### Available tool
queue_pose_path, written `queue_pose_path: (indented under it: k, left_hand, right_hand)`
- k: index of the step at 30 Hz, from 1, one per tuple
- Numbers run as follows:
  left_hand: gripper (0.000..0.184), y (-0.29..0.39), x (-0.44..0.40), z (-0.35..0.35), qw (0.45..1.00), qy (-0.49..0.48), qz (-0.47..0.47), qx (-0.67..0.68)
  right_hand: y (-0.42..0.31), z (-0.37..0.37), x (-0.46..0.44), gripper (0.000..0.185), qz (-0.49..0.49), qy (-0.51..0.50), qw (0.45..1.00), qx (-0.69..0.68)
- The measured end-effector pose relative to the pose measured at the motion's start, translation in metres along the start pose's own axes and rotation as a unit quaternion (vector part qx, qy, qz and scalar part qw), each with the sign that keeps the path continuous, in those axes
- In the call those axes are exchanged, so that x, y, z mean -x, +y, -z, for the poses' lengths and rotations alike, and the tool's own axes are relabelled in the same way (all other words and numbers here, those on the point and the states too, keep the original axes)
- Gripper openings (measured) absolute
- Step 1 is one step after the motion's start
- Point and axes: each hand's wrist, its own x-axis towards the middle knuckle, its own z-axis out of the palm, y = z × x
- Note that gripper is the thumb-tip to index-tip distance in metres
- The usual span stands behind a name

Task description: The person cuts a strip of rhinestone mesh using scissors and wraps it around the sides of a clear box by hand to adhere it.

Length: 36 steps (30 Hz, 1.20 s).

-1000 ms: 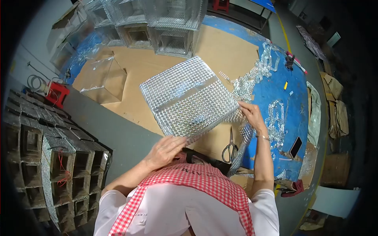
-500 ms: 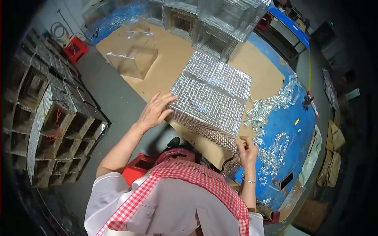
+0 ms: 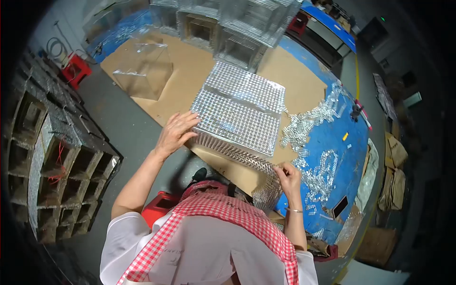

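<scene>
A box (image 3: 237, 124) covered in silvery, faceted rhinestone-like mesh sits in front of me, with a plain band across its top. My left hand (image 3: 176, 135) lies at the box's near left corner, fingers stretched over the edge and thumb against the side. At the near right corner, my right hand (image 3: 289, 178) has thumb and fingertips pinched on the end of a glittery mesh sheet (image 3: 267, 186). This sheet runs along the box's front side and hangs down below my right hand. The exact grip of the fingertips is partly hidden.
Brown cardboard (image 3: 156, 105) lies under the box. A clear box (image 3: 145, 73) stands at the back left, and stacked glittery boxes (image 3: 237, 47) at the back. Loose sparkling strips (image 3: 318, 178) and a phone (image 3: 339, 207) lie on the blue surface (image 3: 332, 147). Cubby-like boxes (image 3: 71, 190) fill the left.
The whole view has shifted, so the box and both hands appear farther left. The left hand stays at its corner, and the right hand still pinches the mesh near the right corner.
</scene>
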Motion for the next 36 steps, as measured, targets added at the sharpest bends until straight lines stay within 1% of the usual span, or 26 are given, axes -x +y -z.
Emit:
queue_pose_path:
  k: [1,5,10,17,20,22,23,25,27,28,29,30,31,32,33,35,36]
  left_hand:
    - [0.044,-0.001,0.001,-0.002,1.000,0.011,-0.001,0.004]
    - [0.044,0.001,0.001,-0.004,0.999,0.032,-0.002,0.002]
    - [0.042,0.002,0.001,-0.007,0.999,0.051,0.003,0.009]
    - [0.040,0.002,0.000,-0.008,0.998,0.056,-0.006,-0.021]
    - [0.039,0.004,0.001,-0.009,0.998,0.063,-0.006,-0.029]
    - [0.039,0.003,0.002,-0.011,0.997,0.066,-0.008,-0.038]
    - [0.042,0.001,0.003,-0.013,0.995,0.071,-0.015,-0.061]
    - [0.049,-0.001,0.007,-0.022,0.990,0.080,-0.027,-0.109]
    - [0.056,-0.005,0.021,-0.051,0.969,0.151,0.000,-0.197]
    - [0.060,-0.005,0.029,-0.068,0.953,0.186,0.012,-0.241]
    - [0.067,-0.002,0.039,-0.083,0.954,0.148,-0.002,-0.260]
    - [0.064,0.012,0.041,-0.090,0.962,0.133,-0.034,-0.237]
    - [0.062,0.025,0.042,-0.095,0.960,0.081,-0.076,-0.258]
    - [0.059,0.041,0.036,-0.104,0.974,-0.067,-0.053,-0.209]
    - [0.056,0.065,0.023,-0.102,0.965,-0.213,-0.029,-0.152]
    - [0.053,0.067,0.022,-0.128,0.977,-0.080,-0.151,-0.131]
    - [0.051,0.064,0.024,-0.140,0.970,-0.012,-0.211,-0.120]
  right_hand:
    - [0.002,-0.002,-0.002,0.014,0.016,0.023,1.000,0.003]
    - [-0.002,-0.002,-0.004,0.013,0.054,0.051,0.997,0.007]
    - [0.002,-0.004,-0.007,0.012,0.059,0.057,0.997,-0.005]
    - [0.006,-0.004,-0.012,0.011,0.081,0.058,0.995,0.007]
    - [0.006,-0.006,-0.015,0.012,0.080,0.069,0.994,-0.004]
    - [0.013,-0.010,-0.016,0.008,0.075,0.075,0.994,-0.035]
    - [0.016,-0.011,-0.017,0.009,0.074,0.076,0.993,-0.052]
    - [0.013,-0.013,-0.018,0.018,0.097,0.079,0.992,-0.012]
    - [0.017,-0.014,-0.022,0.032,0.122,0.061,0.991,0.014]
    - [0.017,-0.014,-0.024,0.031,0.117,0.053,0.992,0.006]
    - [0.016,-0.013,-0.024,0.031,0.110,0.045,0.993,-0.001]
    - [0.016,-0.013,-0.025,0.030,0.103,0.038,0.994,-0.008]
    - [0.017,-0.014,-0.026,0.030,0.100,0.039,0.994,-0.024]
    - [0.017,-0.014,-0.026,0.029,0.104,0.040,0.994,-0.019]
    - [0.017,-0.014,-0.026,0.029,0.108,0.042,0.993,-0.013]
    - [0.014,-0.012,-0.026,0.028,0.118,0.045,0.992,-0.006]
    - [0.012,-0.011,-0.026,0.028,0.124,0.045,0.991,-0.005]
